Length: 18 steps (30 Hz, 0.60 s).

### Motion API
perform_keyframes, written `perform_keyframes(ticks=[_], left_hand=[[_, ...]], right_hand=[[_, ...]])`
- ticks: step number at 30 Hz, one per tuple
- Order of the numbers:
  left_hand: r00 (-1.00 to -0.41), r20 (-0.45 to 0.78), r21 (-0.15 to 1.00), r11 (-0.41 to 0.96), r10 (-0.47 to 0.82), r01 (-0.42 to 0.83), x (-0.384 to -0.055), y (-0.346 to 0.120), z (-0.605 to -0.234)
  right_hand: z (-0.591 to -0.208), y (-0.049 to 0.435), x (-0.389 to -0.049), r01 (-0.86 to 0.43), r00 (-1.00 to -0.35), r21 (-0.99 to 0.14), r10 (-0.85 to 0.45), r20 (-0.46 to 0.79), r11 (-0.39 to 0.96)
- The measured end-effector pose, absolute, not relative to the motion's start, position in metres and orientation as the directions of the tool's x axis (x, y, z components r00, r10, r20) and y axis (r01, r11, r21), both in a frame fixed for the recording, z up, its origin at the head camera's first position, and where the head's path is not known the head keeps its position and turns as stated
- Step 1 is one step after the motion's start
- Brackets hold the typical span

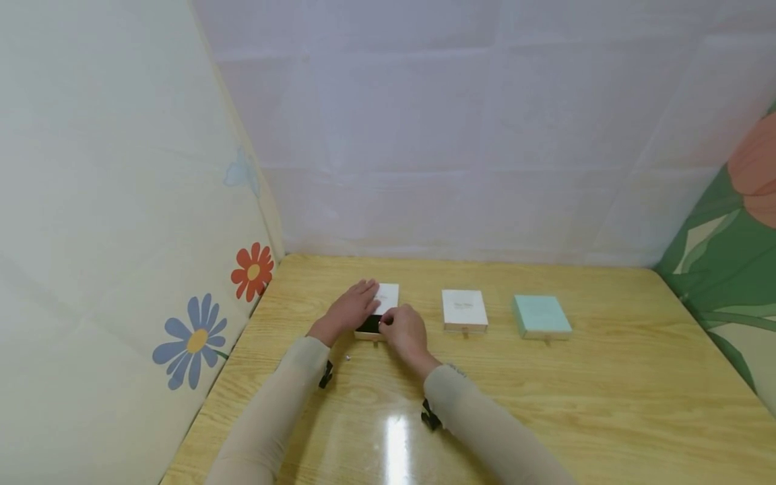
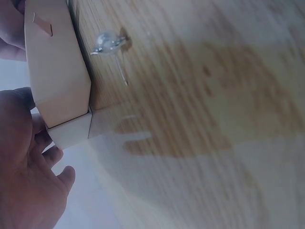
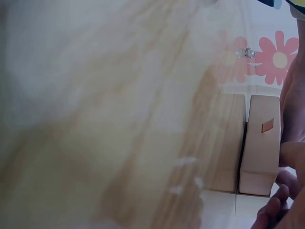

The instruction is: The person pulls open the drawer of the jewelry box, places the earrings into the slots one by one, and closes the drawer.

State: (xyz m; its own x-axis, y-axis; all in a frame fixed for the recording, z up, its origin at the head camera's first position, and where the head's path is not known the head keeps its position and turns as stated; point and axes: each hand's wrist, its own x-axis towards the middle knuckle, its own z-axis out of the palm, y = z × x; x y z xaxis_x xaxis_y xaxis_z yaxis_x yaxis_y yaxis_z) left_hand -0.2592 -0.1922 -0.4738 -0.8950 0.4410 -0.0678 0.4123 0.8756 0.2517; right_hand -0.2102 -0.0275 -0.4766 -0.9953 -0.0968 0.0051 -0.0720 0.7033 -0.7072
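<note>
A small white box (image 1: 389, 294) stands at the left of the table with its drawer (image 1: 367, 325) pulled partway out towards me, showing a black lining. My left hand (image 1: 349, 310) rests on the left of the white cover, fingers reaching over it. At the drawer's right side, my right hand (image 1: 406, 333) pinches a small shiny piece between thumb and forefinger, mostly hidden by the fingertips. A stud earring (image 2: 108, 44) with a clear, shiny head and thin pin lies on the wood in front of the box.
To the right stand a second white box (image 1: 464, 308) and a mint-green box (image 1: 541, 315), both closed, each with a small pull tab in front. The wooden table (image 1: 612, 377) meets a pale cloth backdrop (image 1: 424, 202) behind and flowered cloth at both sides.
</note>
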Motion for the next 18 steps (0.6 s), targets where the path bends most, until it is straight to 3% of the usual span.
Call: perform_keyframes(ticks=[18], left_hand=[[-0.898,-0.082,0.256,0.88,0.432,0.4,-0.2567,-0.1912,-0.4709]], right_hand=[[-0.4786,-0.0244,-0.2119,-0.029,-0.996,-0.72,-0.083,-0.039,0.693]])
